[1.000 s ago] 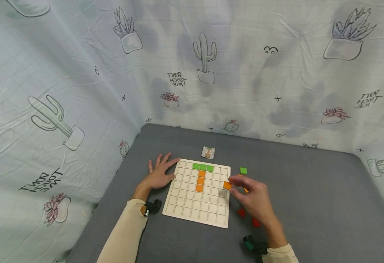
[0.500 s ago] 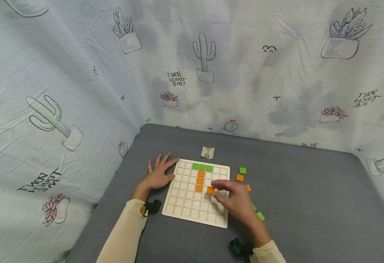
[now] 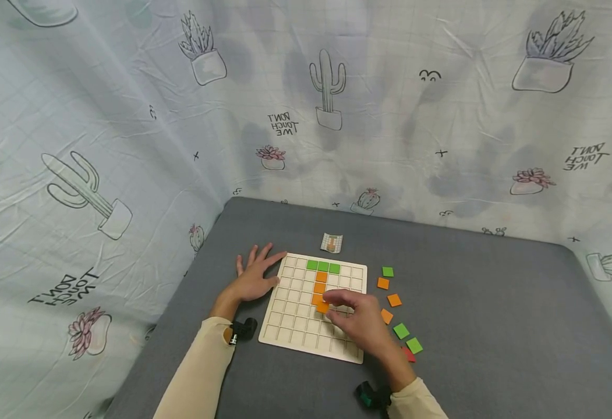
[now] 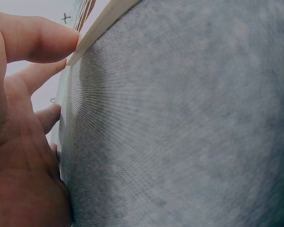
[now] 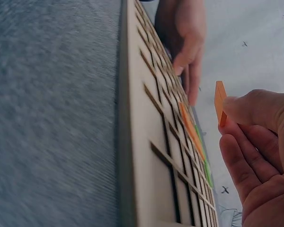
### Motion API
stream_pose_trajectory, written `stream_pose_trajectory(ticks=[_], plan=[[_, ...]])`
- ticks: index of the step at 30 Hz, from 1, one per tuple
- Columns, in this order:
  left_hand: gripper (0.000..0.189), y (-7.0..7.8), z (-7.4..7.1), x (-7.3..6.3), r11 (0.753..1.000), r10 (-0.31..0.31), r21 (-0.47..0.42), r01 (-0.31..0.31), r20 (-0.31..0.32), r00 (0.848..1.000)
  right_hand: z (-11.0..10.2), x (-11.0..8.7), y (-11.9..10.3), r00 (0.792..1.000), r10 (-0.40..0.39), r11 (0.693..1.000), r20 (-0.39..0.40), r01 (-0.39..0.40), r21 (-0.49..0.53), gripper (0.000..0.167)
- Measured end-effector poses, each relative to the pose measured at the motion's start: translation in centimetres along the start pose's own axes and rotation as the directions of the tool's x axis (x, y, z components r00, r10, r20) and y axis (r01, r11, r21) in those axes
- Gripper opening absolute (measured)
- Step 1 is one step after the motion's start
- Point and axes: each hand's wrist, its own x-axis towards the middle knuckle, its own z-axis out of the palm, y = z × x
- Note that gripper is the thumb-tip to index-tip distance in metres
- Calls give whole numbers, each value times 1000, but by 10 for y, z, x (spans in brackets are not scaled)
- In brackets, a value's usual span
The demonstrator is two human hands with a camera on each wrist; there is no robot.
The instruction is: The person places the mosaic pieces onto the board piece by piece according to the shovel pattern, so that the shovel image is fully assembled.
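A wooden grid board (image 3: 295, 323) lies on the grey table. Along its far row sit three green square tiles (image 3: 323, 266), with a column of orange tiles (image 3: 319, 288) running toward the person below them. My right hand (image 3: 360, 320) pinches an orange square tile (image 5: 220, 103) between thumb and fingers, above the board near the column's lower end. In the right wrist view that tile is held clear of the grid. My left hand (image 3: 253, 281) lies at the board's left edge, fingers spread; its thumb (image 4: 47, 40) and index finger touch the edge in the left wrist view.
Right of the board lie loose orange tiles (image 3: 394, 300), green tiles (image 3: 401, 331) and a partly hidden red piece (image 3: 409, 354). Behind the board is a small printed card (image 3: 332, 243). A patterned curtain (image 3: 389, 116) hangs around the table.
My right hand has carried the orange tile leftward from the board's right edge to the lower end of the orange column. The loose tiles at right have come into view. My left hand stays put.
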Motion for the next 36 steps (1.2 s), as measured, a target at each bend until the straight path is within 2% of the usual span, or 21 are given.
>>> stream_pose_trajectory(ticks=[12,21,27,33,36], plan=[[69,0,1,1,1000,-9,9,9,6,1000,18,-1,6,1000,-9,999,1,9,-47,37],[69,-1,0,1,1000,-5,5,5,0,1000,25,0,8,998,-62,992,-1,62,-113,39],[69,0,0,1,1000,-7,9,7,-3,1000,25,1,5,999,-26,988,32,31,-153,38],[68,-1,0,1,1000,-6,10,6,-4,1000,28,2,2,998,-51,981,35,56,-184,38],[68,-1,-1,0,1000,-5,8,5,-4,1000,29,2,1,999,-39,980,31,44,-194,38]])
